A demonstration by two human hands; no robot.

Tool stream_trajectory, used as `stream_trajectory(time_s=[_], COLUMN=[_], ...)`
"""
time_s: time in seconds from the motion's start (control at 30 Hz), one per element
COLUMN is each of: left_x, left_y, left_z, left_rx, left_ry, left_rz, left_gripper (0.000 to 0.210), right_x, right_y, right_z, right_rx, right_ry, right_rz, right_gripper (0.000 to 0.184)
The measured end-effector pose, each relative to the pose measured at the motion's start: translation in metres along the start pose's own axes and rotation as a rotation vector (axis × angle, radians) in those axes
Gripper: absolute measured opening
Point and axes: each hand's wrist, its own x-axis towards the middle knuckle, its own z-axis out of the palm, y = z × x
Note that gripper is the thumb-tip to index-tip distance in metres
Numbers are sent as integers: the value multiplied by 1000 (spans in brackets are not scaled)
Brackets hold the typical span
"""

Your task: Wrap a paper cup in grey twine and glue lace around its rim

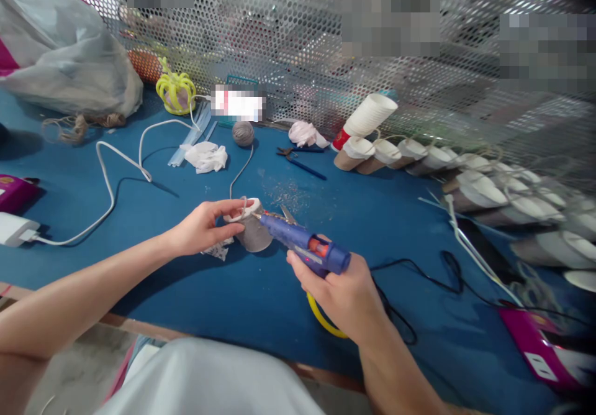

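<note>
While the left hand (205, 225) steadies a grey cup (256, 236), the right hand (344, 294) holds a glue gun (291, 235) to it

At the far left, a pale plastic bag (69, 54) bulges on the blue tabletop (186, 303); its contents cannot be made out. Next comes a yellow-green openwork holder (176, 95), with something pale showing between its strands. Beyond it sits a ball of grey yarn (243, 133), whose strand runs toward the cup, perhaps set there so that it can unwind freely.

Near the middle of the tabletop, the left fingers and thumb are clamped on the cup's white rim, probably to keep it steady and leave its near side clear. The gun's nozzle points at the upper part of the cup; whether they touch is unclear. The right hand is wrapped around the gun's grip, but the trigger is hidden.

Farther right, a stack of paper cups (370, 117) leans, nested one in another, likely to save room. Beside it, brown cups (475, 182) with white tops and twine loops crowd along the perforated screen (298, 42), seemingly to leave working space; what they hold, if anything, does not show.
</note>
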Motion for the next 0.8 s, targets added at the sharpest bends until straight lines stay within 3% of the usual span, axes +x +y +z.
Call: stream_trajectory(time_s=[0.17, 0.37, 0.8], left_x=[0, 0, -1], left_y=[0, 0, 3], left_z=[-1, -1, -2], left_rx=[-9, 5, 10], left_ry=[-12, -5, -4], left_rz=[-8, 1, -5], left_gripper=[49, 49, 48], right_x=[0, 0, -2], right_y=[2, 1, -2], right_z=[-1, 0, 0], right_rx=[-1, 3, 31], right_ry=[-5, -32, -54], right_rz=[67, 27, 84], right_gripper=[14, 15, 15])
